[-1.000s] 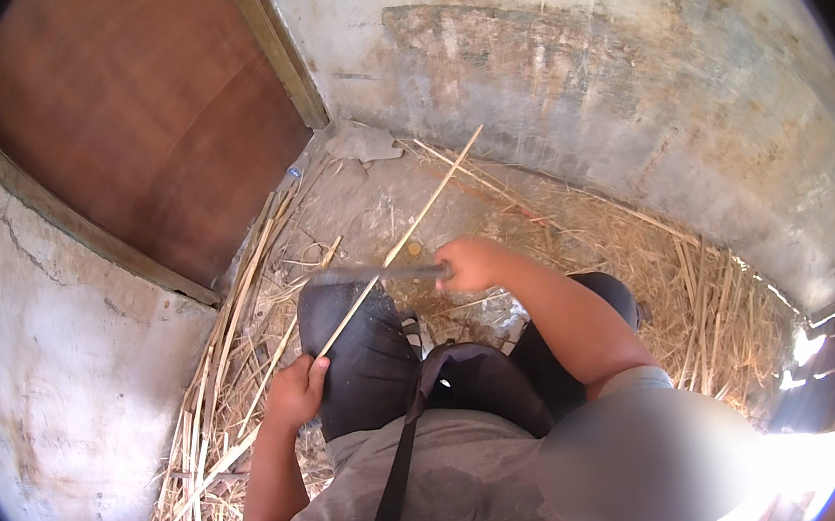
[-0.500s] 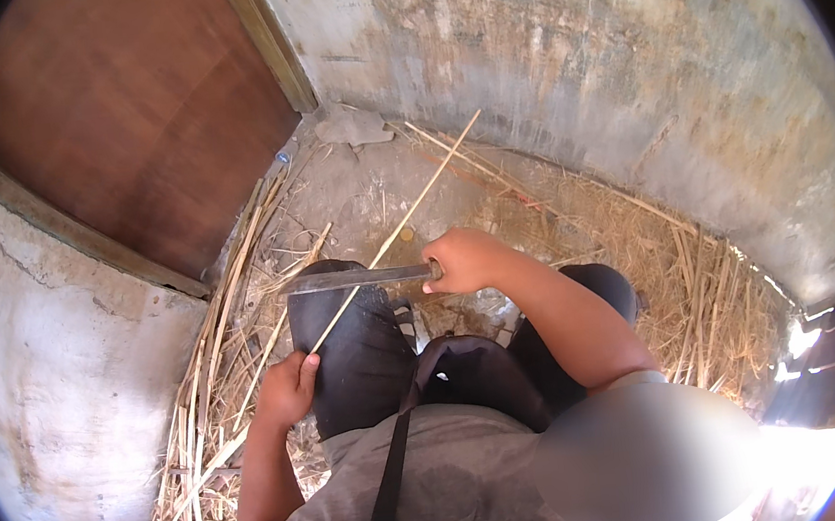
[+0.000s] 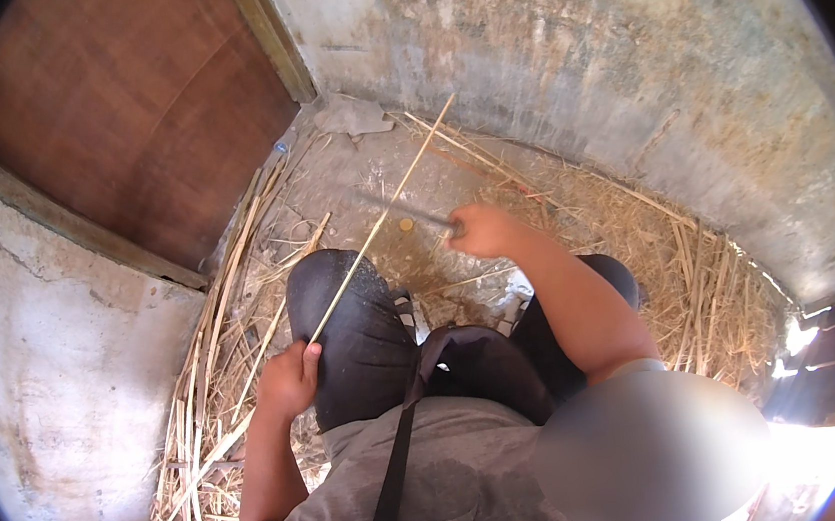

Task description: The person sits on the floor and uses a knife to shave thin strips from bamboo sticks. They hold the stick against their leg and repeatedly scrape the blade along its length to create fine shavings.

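My left hand point(image 3: 291, 378) is closed round the near end of a long, thin bamboo strip point(image 3: 357, 263), beside my left knee. From there the strip slants up across the dark trouser leg and out over the floor, toward the far wall. In my right hand point(image 3: 483, 231) is the handle of a long-bladed knife point(image 3: 403, 211), gripped in a closed fist out past my knees. Its blade is smeared by motion and points left, crossing the strip; whether the two touch I cannot tell.
Split bamboo strips point(image 3: 200, 382) lie piled along the left wall. More strips point(image 3: 697, 274) and pale shavings point(image 3: 607, 227) cover the floor at right. A flat stone point(image 3: 353, 116) sits by the brown door point(image 3: 132, 117). The stained wall point(image 3: 559, 56) closes off the far side.
The knife has moved away from my knee, farther along the strip, and its blade has tilted with the tip up. The strip's far end has shifted slightly left.
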Motion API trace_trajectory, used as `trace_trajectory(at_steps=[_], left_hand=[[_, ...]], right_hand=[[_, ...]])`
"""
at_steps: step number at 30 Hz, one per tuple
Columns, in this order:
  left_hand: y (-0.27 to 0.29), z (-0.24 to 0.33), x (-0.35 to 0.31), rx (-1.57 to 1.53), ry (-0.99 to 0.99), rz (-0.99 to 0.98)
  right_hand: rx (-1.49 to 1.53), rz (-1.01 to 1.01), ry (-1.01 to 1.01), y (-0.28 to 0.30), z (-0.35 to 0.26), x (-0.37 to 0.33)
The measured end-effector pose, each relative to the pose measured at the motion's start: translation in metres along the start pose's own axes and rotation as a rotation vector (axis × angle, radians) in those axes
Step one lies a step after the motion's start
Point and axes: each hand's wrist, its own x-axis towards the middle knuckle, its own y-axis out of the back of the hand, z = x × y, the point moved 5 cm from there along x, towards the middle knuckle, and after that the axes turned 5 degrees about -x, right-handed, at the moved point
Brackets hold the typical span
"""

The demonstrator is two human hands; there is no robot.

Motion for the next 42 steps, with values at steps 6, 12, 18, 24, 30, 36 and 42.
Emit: trace_trajectory(at_steps=[6, 12, 18, 24, 30, 36, 42], left_hand=[[0.0, -0.001, -0.004, 0.012, -0.002, 0.0], [-0.005, -0.008, -0.001, -0.039, -0.013, 0.036], [-0.004, -0.007, 0.0, -0.056, -0.063, 0.053], [0.005, 0.003, -0.017, 0.031, -0.049, -0.009], [-0.006, -0.01, -0.011, -0.055, -0.045, 0.008], [-0.001, -0.002, -0.01, -0.001, -0.043, -0.029], [-0.002, -0.002, -0.014, 0.021, -0.001, -0.032]], right_hand=[[-0.115, -0.181, 0.233, -0.007, -0.068, -0.013], [0.05, 0.05, -0.047, -0.003, 0.025, 0.011], [0.092, 0.112, -0.122, 0.017, 0.022, -0.002], [-0.085, -0.109, 0.155, 0.008, -0.037, -0.013], [0.101, 0.01, -0.011, -0.001, 0.013, 0.006], [0.119, 0.072, -0.211, 0.018, 0.046, -0.001], [-0.015, -0.162, 0.16, -0.011, -0.03, -0.007]])
